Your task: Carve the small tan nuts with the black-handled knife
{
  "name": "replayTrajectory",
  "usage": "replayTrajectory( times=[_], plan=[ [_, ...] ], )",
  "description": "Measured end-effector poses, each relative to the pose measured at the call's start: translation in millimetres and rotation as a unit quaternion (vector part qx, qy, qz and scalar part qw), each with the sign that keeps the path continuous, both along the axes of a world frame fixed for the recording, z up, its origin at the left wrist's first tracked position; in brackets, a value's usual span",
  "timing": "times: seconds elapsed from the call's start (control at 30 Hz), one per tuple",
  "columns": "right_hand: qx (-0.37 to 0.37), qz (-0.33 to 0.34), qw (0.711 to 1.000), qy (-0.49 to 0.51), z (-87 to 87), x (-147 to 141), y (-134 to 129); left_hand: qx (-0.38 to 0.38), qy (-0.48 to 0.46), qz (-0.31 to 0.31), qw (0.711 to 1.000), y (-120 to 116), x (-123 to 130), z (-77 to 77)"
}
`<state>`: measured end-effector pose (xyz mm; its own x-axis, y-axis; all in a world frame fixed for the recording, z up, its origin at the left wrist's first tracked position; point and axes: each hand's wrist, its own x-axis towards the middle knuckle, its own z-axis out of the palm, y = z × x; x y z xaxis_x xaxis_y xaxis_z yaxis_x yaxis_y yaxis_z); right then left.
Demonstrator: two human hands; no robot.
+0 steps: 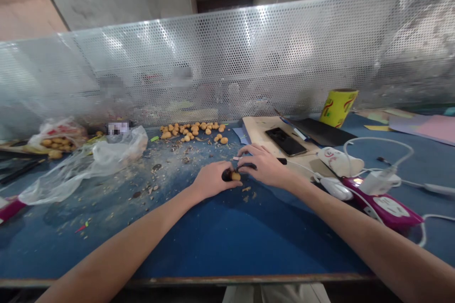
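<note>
Near the middle of the blue table (213,232), my left hand (215,179) is closed around a small tan, round piece (235,176) with something dark beside it. My right hand (261,165) is just to the right, its fingers curled round a tool with a black handle (281,161); the tool's front end is mostly hidden by the fingers. The fingertips of both hands nearly meet. Small flakes (246,189) lie below them. Behind the hands, several round tan pieces (194,129) form a loose row.
A clear plastic bag (124,149) and a bag of tan pieces (59,139) lie left. On the right are a phone (285,141), a yellow roll (338,108), papers, a purple power strip (387,206) and white cables. A perforated metal screen (213,64) stands behind.
</note>
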<state>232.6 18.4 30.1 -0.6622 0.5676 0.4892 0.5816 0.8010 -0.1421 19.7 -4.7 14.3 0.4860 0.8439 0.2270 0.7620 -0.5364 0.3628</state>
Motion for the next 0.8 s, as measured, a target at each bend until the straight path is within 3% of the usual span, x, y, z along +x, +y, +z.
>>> replayTrajectory(
  times=[0.23,0.5,0.8],
  plan=[
    [-0.001,0.039,0.999,0.012,-2.0,-12.8,-10.4,-0.003,0.001,-0.002,1.000,3.7,-1.2,-4.7],
    [-0.005,0.025,1.000,-0.017,3.0,-0.2,-4.3,0.004,-0.009,-0.003,1.000,1.7,-1.7,-4.3],
    [-0.014,0.057,0.998,-0.006,4.2,-6.0,-9.5,0.008,-0.007,0.000,1.000,2.4,-2.2,-4.9]
  ],
)
